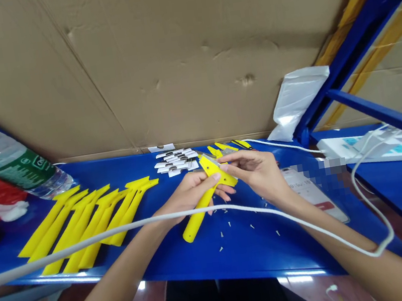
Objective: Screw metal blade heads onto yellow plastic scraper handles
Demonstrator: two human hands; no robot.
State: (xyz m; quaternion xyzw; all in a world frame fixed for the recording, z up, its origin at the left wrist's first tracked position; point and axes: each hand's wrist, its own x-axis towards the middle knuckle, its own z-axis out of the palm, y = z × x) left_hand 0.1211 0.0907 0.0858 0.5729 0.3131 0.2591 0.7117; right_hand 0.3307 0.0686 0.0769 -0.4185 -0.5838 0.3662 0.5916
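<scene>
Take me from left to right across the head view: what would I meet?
Plastic bottle → row of yellow handles → left hand → right hand → phone → white power strip.

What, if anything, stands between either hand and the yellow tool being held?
Nothing visible: the left hand grips the yellow tool, and the right hand touches its head. A white cable crosses in front of its handle in this view; whether they touch, I can't tell.
</scene>
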